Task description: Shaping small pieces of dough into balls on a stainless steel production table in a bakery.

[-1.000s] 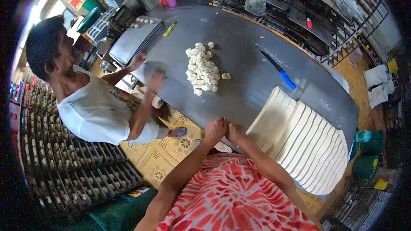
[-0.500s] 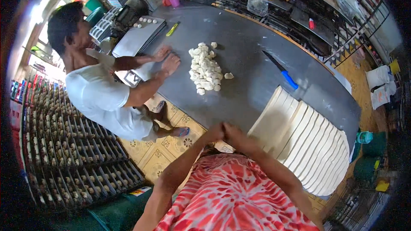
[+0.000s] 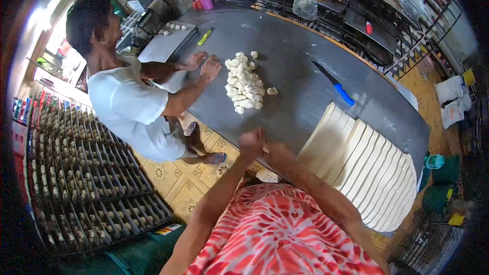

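Close together over the near table edge, my left hand [image 3: 250,142] and my right hand [image 3: 275,154] almost touch. Motion blurs their fingers, and I cannot see whether anything lies between them. Ahead of them a heap of small white dough pieces [image 3: 243,82] rests on the dark tabletop [image 3: 290,46], with one loose dough piece [image 3: 272,91] to its right. To the right of my hands lies a broad sheet of pale dough cut into long strips [image 3: 374,173]. Beyond it is a knife [image 3: 344,94] with a blue handle, its blade pointing away to the left.
At the left a co-worker [image 3: 127,97] in a white shirt holds both hands over the table. Behind them stands a rack of trays [image 3: 91,173] filled with small dough pieces. A yellow-green cutter [image 3: 205,36] and stacked trays [image 3: 168,43] are at the far left; metal shelving [image 3: 351,20] runs along the back.
My hands have moved slightly forward and left, and come a little apart. The co-worker has shifted to the right, with their hands lifted nearer the dough heap.
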Demonstrator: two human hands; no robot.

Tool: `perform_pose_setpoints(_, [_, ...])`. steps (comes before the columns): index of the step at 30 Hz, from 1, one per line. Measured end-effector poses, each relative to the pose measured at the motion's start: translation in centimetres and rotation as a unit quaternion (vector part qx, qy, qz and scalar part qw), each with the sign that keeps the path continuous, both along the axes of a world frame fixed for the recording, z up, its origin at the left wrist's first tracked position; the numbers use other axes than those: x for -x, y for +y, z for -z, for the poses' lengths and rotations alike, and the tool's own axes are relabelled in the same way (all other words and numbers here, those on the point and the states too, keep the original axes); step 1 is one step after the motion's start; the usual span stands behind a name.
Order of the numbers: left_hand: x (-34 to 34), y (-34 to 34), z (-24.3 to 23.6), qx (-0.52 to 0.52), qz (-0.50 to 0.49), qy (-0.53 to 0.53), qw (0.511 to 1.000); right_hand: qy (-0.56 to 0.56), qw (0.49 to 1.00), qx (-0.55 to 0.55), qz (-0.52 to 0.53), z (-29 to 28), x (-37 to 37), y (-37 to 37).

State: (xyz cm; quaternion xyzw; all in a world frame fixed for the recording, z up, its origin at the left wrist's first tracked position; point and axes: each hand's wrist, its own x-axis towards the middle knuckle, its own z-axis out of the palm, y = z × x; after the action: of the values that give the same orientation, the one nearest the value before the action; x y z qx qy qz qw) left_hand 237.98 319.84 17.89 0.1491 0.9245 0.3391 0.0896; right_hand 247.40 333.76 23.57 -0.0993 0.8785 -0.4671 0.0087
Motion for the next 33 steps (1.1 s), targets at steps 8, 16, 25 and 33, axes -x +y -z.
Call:
perform_pose_setpoints(8, [4.1,-1.1,0.3,-0.08,0.052,0.096,0.991,-0.09,0.986,0.035,0.133,2.4,2.7,-0.1])
perform_pose_setpoints(16, [-5.4,-1.7,6.1,-0.064,0.086,-0.112,0.988,-0.023,0.997,0.004,0.072,3.7,-3.3,1.0])
perform_pose_setpoints(25, [-0.5,-0.1,2.6,0.135,0.092,0.383,0.909,-0.106,0.988,-0.112,-0.022,1.8,1.7,1.1])
perform_pose_setpoints(33, [6.1,1.9,-2.0,-0.051,-0.053,0.306,0.949,0.17,0.976,0.113,-0.076,-7.3,0.6,-0.7])
